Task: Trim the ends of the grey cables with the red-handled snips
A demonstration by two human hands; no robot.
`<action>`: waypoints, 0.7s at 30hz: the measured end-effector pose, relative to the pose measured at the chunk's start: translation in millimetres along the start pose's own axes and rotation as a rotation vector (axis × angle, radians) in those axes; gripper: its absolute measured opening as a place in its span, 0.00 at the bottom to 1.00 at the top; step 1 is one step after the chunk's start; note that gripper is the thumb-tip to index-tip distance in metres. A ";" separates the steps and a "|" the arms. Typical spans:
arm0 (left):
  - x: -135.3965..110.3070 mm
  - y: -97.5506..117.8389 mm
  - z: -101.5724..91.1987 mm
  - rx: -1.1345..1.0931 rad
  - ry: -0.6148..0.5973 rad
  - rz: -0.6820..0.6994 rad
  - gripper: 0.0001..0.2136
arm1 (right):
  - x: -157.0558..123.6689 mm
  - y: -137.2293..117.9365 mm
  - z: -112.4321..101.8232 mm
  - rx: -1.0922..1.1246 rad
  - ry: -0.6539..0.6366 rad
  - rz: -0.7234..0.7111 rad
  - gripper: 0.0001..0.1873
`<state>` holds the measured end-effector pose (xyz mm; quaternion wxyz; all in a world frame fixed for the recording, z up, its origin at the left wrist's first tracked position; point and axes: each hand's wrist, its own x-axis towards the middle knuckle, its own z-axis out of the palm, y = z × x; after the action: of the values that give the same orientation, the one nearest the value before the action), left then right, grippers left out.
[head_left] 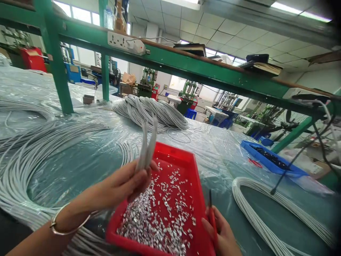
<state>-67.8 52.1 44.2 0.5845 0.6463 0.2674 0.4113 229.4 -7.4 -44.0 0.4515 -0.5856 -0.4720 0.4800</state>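
A small bundle of grey strands [146, 147] stood nearly upright in the left hand [130, 183], its blurred upper part split in two and rising well clear of the fingers. The hand was clamped on the bundle's lower part — thumb on one side, fingers on the other — and hid its bottom end. Just below lay a red tray [197, 177], strewn with small shiny metal pieces [149, 222] heaped most thickly toward its near left corner. By the tray's right side, the right hand [220, 231] was closed around a red-handled tool [212, 217], its dark tip pointing up. Short grey lengths [126, 153] lay just beyond the left hand. Farther out, grey coils spread at left [13, 181], behind the tray [151, 110] and at right [249, 202] — with a blue tray [246, 146] past the last.
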 end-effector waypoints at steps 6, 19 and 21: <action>-27.1 7.2 40.5 -0.723 -0.147 -0.245 0.08 | 12.9 -9.7 -4.7 -0.127 0.017 -0.102 0.21; -21.0 -41.1 76.9 -0.475 0.062 -0.394 0.16 | -64.6 -63.1 7.6 -0.366 -0.112 -0.063 0.28; -20.6 -43.0 77.5 -0.503 0.094 -0.431 0.20 | -72.9 -73.3 11.6 -0.481 -0.097 -0.035 0.30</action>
<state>-7.2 1.0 -0.6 0.7863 0.3907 0.3147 0.3606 202.3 -67.7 36.4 0.2841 -0.6445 -0.6038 0.3733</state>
